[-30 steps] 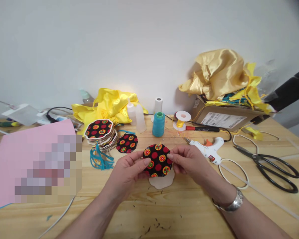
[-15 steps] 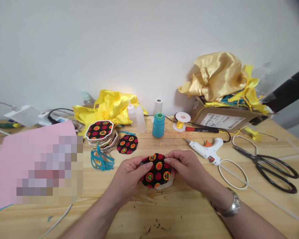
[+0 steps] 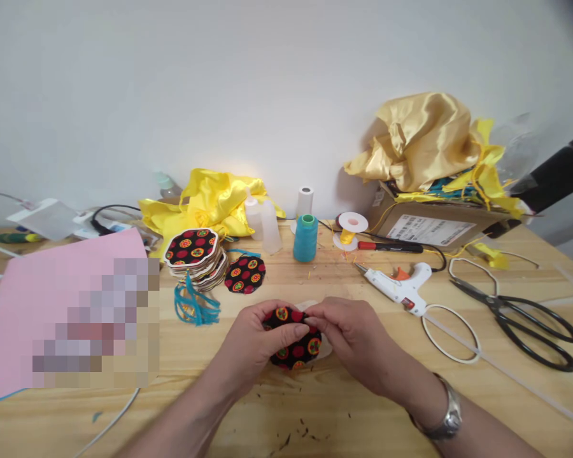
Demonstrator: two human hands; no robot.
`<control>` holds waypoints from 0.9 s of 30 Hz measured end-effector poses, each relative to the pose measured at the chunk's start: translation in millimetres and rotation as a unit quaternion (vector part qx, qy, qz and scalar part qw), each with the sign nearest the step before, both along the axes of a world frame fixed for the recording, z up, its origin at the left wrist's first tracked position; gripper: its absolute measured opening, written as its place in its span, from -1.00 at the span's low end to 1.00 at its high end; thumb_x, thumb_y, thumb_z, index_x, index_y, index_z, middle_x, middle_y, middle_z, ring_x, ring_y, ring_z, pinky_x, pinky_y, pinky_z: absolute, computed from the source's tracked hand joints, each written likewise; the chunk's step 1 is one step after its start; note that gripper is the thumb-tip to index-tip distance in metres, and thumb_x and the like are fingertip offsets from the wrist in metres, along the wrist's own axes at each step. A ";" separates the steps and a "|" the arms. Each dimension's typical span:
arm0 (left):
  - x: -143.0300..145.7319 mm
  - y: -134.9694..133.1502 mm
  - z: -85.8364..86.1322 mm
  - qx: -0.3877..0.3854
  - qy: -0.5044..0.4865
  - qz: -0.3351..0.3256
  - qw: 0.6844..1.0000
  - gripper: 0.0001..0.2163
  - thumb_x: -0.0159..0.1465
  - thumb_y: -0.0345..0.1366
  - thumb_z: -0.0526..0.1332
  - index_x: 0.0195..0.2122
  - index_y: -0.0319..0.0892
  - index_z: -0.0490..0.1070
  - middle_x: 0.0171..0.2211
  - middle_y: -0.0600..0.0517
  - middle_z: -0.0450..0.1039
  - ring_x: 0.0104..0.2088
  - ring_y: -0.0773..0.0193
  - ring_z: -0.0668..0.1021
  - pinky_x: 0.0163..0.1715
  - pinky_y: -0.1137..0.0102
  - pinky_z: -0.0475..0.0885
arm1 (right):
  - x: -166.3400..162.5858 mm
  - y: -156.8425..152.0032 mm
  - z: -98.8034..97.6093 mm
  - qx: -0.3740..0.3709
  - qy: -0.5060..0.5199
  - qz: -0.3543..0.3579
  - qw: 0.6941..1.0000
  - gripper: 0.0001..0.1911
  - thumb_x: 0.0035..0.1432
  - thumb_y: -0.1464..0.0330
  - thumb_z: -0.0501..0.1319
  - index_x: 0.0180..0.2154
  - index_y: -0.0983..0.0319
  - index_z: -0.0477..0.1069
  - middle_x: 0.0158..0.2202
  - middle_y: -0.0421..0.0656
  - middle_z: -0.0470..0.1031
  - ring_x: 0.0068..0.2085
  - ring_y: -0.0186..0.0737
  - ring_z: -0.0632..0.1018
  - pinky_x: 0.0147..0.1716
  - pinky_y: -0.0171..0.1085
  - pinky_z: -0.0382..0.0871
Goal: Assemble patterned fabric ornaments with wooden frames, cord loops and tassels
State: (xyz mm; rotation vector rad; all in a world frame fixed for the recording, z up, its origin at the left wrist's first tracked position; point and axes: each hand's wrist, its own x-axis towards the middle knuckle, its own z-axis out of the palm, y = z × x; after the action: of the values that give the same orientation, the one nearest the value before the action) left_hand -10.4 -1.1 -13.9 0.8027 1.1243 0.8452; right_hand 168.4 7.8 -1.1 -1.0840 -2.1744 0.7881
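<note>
Between my hands is a round black fabric patch (image 3: pixel 296 353) printed with red dots and bright flowers. My left hand (image 3: pixel 255 337) grips its left side, thumb lying across the front. At the upper right edge my right hand (image 3: pixel 351 340) pinches the fabric between thumb and fingers. A pale scalloped piece (image 3: pixel 325 350) shows behind the patch; whether it is attached I cannot tell. A matching patch (image 3: pixel 245 274) lies on the table beyond my left hand, beside a stack of white-edged patterned pieces (image 3: pixel 193 249).
Teal tassels (image 3: pixel 197 304) lie before the stack. A teal thread cone (image 3: pixel 305 238) stands behind my hands. To the right are a hot glue gun (image 3: pixel 401 287), a white ring (image 3: pixel 451 334) and black-handled scissors (image 3: pixel 520 318). A cardboard box (image 3: pixel 424 226) holds satin scraps.
My left thumb has moved right across the patch. My right fingers have closed in on its upper right edge, and the patch has shifted slightly, showing more pale backing.
</note>
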 end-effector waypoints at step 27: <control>2.4 -0.8 7.2 -0.006 0.047 0.031 0.998 -0.84 0.02 -0.23 0.38 -0.43 -0.21 0.59 -0.51 0.03 0.58 -0.55 0.34 0.51 -0.51 0.48 0.41 | -2.7 -3.0 -5.8 0.158 -0.039 -0.057 0.985 -0.86 0.22 0.46 0.12 -0.27 0.24 0.47 -0.36 -0.15 0.49 -0.31 -0.26 0.41 -0.29 -0.24 0.25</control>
State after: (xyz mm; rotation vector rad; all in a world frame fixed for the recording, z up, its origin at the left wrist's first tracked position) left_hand -8.1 -1.9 -6.7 0.8090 1.2417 0.8582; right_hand 165.6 4.8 -6.9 -1.0761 -2.1861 0.3386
